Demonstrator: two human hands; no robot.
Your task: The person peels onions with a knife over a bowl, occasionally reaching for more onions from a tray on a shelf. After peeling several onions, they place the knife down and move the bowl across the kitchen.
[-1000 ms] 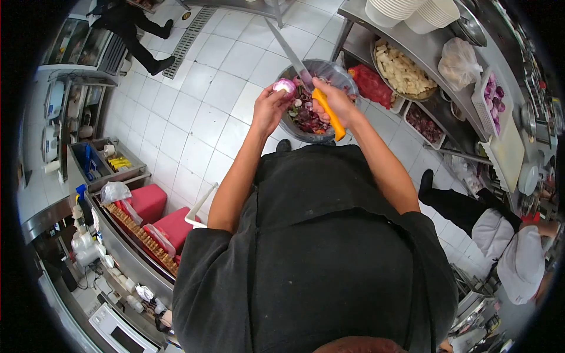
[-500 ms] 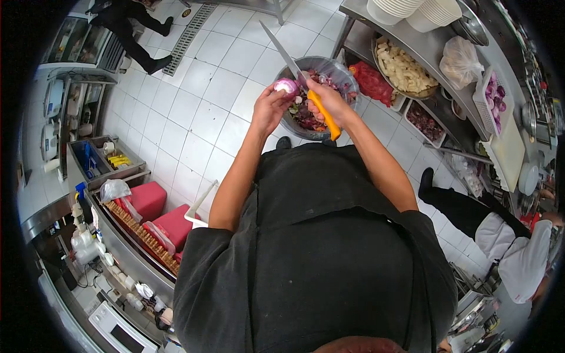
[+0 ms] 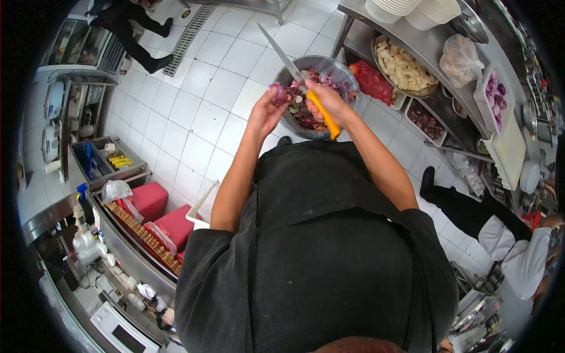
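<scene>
A red onion [image 3: 278, 94] sits in the curled fingers of my left hand [image 3: 266, 115]. My right hand [image 3: 329, 103] grips the orange handle of a large knife [image 3: 289, 62], its blade pointing up and to the left, away from my body. Both hands are over the near left part of a grey bin [image 3: 338, 66] with a plastic liner. Inside the bin lie onion peels and scraps [image 3: 318, 120], purple with some green and orange bits. The blade is beside the onion, a small gap apart.
To the right, a steel table [image 3: 376, 29] holds stacked white containers [image 3: 393, 10] and a basket of peeled purple onions [image 3: 495, 97]. Beneath are a bowl of pale cut pieces [image 3: 403, 67] and a red mesh sack [image 3: 372, 81]. People stand at right [image 3: 465, 203] and upper left [image 3: 132, 35].
My left hand has turned the onion, so its pale, shiny side no longer faces up, and shifted slightly left. The knife has barely moved.
</scene>
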